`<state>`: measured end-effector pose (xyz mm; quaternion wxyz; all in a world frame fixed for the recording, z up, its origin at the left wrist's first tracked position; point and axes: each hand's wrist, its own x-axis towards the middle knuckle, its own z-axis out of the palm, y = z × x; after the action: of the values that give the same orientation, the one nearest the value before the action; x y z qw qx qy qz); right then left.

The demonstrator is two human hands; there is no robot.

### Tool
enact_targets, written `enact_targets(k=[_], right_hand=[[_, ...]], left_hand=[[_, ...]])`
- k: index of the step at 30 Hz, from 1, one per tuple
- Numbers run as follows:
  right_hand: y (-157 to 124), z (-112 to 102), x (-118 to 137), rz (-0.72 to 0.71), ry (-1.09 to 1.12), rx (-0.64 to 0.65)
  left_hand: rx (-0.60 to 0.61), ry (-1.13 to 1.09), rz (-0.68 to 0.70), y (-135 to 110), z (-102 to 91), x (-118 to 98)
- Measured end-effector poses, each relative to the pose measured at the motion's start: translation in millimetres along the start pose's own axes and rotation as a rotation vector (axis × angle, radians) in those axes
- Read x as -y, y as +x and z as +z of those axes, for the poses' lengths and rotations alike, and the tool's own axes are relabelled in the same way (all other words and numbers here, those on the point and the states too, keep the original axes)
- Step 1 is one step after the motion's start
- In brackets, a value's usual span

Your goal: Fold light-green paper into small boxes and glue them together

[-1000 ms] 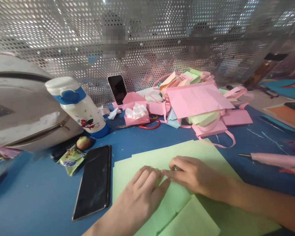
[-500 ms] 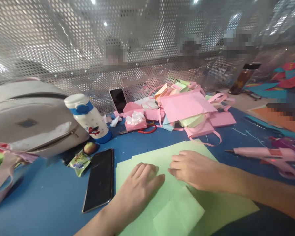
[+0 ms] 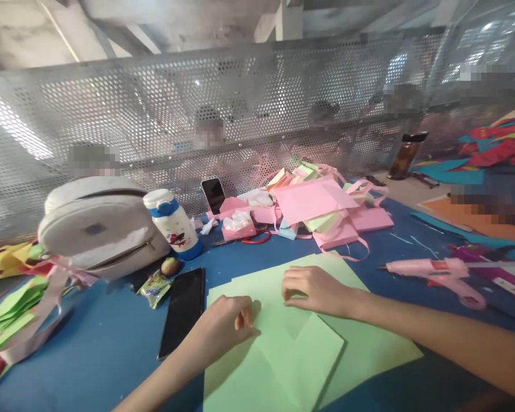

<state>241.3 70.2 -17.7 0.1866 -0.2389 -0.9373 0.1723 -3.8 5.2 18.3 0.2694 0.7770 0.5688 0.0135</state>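
Light green paper sheets (image 3: 283, 349) lie on the blue table (image 3: 90, 355), the top one partly folded into a flap. My left hand (image 3: 225, 323) rests on the left part of the green paper with its fingers curled and pressing down. My right hand (image 3: 313, 289) presses on the paper's upper middle, fingers bent, tips on the sheet. A black phone (image 3: 183, 312) lies face up just left of my left hand.
A grey bag (image 3: 98, 229), a white and blue bottle (image 3: 174, 224), a snack packet (image 3: 154, 285), a pile of pink and green paper (image 3: 321, 209), red scissors (image 3: 255, 237), a propped phone (image 3: 213, 194) and a pink glue gun (image 3: 438, 273) surround the sheets. Perforated metal mesh (image 3: 154, 114) backs the table.
The camera has tilted up and back, showing more of the mesh and table. My left hand's fingers have curled in. Both hands stay on the green paper.
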Motion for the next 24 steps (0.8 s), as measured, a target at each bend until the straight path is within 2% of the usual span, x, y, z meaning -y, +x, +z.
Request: enact_targets(k=[2,5,8,11,19,24], right_hand=[[-2,0,0,0.001,0.064,0.013],[-4,2,-1,-0.049,0.055,0.029],[-4,7,2,-0.133,-0.117,0.047],[-3,11,7,-0.186,-0.306,0.075],[2,18,11,-0.187,-0.398,0.054],[-1,21,8,-0.233,-0.373,-0.112]], left_hand=[[-0.038,-0.125,0.013,4,1.9,3],[-0.171,-0.232,0.052,10,6.1,5],[-0.305,-0.216,0.034,12,12.5,5],[-0.390,-0.138,0.052,11,19.4,5],[-0.551,0.012,0.386,4,37.6,22],[-0.553,0.081,0.532,-1,39.3,28]])
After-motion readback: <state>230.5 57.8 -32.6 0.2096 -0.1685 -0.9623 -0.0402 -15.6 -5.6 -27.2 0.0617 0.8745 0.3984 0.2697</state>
